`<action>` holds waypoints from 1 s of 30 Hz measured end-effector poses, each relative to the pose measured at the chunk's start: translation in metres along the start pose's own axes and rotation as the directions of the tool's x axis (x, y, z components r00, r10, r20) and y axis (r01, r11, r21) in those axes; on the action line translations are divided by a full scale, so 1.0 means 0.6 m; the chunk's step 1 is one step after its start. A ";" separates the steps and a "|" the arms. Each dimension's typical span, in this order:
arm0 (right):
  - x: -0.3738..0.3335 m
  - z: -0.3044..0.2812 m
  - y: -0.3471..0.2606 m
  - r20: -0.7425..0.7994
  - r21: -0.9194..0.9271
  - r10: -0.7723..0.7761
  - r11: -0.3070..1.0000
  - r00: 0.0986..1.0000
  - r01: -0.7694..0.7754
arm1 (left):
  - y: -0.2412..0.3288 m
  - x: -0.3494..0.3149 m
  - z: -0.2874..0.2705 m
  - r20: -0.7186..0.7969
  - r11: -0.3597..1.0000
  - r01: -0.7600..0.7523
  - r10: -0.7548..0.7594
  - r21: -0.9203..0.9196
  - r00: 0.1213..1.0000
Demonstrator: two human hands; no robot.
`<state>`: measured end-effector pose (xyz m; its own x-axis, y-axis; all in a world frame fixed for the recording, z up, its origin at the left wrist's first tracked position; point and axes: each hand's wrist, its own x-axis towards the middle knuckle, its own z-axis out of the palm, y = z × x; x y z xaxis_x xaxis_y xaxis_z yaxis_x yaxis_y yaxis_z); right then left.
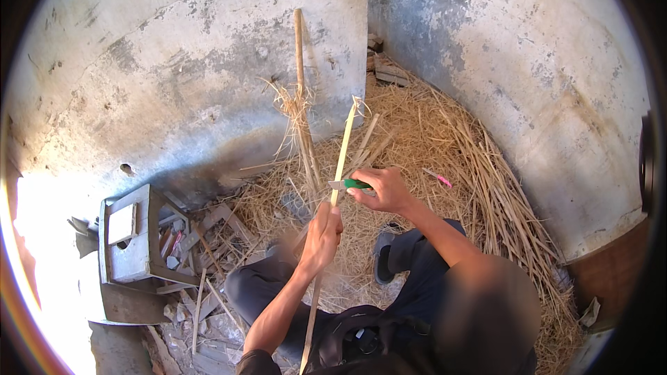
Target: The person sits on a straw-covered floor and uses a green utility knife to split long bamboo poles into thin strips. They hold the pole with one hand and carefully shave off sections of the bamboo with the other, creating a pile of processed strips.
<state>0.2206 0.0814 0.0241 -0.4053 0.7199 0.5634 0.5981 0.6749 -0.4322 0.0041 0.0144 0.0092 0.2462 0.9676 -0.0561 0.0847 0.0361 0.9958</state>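
Observation:
A long, pale strip of split wood or bamboo [344,140] rises from my lap and leans slightly right toward its far end, where thin shavings curl. My left hand [322,235] is closed around its middle. Just above that grip, my right hand [381,189] is wrapped around a green-handled knife [356,184]. Its short, wide blade points left and lies across the strip, seemingly touching it. The strip's lower end runs down past my left forearm, between my legs.
A stick [299,52] wrapped in shavings leans on the worn wall [208,62]. Straw-like shavings [431,139] cover the floor, with long strips [497,173] piled along the right wall. A pink-handled tool [443,180] lies there. At left stands a wooden stool on its side [132,264] among scraps.

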 end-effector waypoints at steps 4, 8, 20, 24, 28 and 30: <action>0.001 -0.002 0.000 0.009 0.008 0.015 1.000 1.000 -0.015 | -0.003 0.000 -0.001 0.007 0.999 0.031 -0.031 -0.029 0.999; 0.002 -0.002 0.001 0.010 0.004 0.021 1.000 1.000 -0.021 | -0.001 -0.001 -0.002 0.017 0.997 0.057 -0.056 -0.051 0.998; 0.017 -0.021 0.062 -0.062 -0.026 0.190 0.981 0.980 -0.192 | 0.013 -0.008 0.002 0.069 0.995 0.098 -0.100 0.035 0.993; 0.012 -0.049 0.132 -0.230 -0.115 0.210 0.964 0.950 -0.241 | -0.013 -0.017 0.013 0.074 0.986 0.012 -0.024 0.166 0.997; 0.003 -0.072 0.158 -0.185 -0.149 0.338 0.918 0.923 -0.367 | -0.009 -0.017 0.019 0.122 0.985 0.054 -0.074 0.162 0.990; 0.000 -0.065 0.155 -0.193 -0.106 0.365 0.915 0.911 -0.389 | -0.008 -0.017 0.018 0.141 0.987 0.108 -0.125 0.118 0.982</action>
<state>0.3034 0.1379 0.0111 -0.0172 0.8710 0.4911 0.7783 0.3200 -0.5402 0.0118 0.0014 0.0041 0.3671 0.9107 -0.1893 0.2241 0.1110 0.9682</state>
